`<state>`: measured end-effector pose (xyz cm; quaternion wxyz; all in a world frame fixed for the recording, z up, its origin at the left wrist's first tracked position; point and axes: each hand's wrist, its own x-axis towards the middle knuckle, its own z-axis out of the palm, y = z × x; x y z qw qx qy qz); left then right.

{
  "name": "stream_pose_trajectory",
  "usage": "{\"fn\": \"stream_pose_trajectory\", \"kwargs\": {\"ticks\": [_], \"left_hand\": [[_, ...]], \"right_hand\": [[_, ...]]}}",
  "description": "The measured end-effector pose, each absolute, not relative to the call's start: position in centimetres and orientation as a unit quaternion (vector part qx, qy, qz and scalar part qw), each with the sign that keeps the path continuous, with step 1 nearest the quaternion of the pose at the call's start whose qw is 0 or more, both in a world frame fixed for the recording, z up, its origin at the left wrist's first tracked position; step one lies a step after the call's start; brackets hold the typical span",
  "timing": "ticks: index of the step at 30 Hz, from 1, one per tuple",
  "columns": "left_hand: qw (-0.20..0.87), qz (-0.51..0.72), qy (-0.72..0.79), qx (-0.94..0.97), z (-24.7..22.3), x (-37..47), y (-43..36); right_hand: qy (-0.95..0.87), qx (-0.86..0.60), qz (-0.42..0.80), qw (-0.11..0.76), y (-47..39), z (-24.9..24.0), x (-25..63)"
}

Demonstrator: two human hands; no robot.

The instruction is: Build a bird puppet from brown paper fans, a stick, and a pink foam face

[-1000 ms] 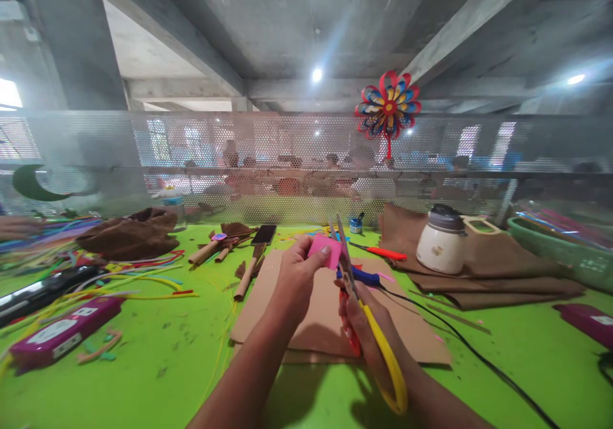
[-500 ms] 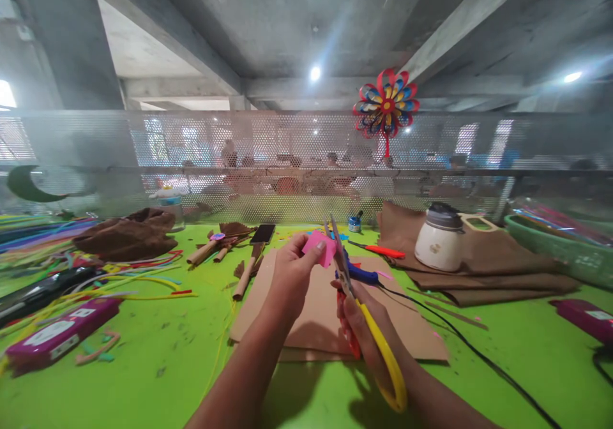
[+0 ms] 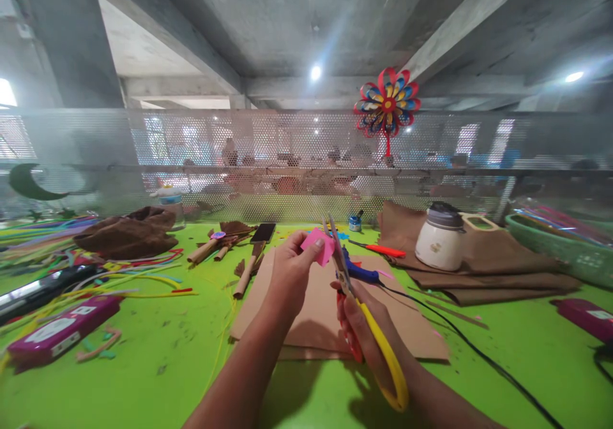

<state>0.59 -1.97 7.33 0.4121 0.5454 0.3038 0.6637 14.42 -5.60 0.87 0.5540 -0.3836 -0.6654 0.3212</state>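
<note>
A small pink piece is pinched between the thumb and fingers of my left hand. My right hand holds scissors with one yellow and one red handle, their blades pointing up and slightly parted. The blades are just right of the pink piece; whether they touch it cannot be told. Below both hands lies a brown cardboard sheet on the green table. A blue tool with a black cord rests behind the scissors.
Brown cloth with a white jar lies right, beside a green basket. A red-handled tool and paper-wrapped stems are farther back. Purple boxes and colored strips lie left.
The pink piece has turned slightly in my left hand and now shows more of its face. The scissors have hardly moved.
</note>
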Motion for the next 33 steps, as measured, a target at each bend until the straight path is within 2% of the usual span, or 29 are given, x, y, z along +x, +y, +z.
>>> {"fn": "stream_pose_trajectory", "kwargs": {"ticks": [33], "left_hand": [[0.412,0.681,0.297,0.526,7.36,0.49,-1.6]], "right_hand": [[-0.674,-0.382,0.387,0.5,-5.64,0.55,14.46]]}}
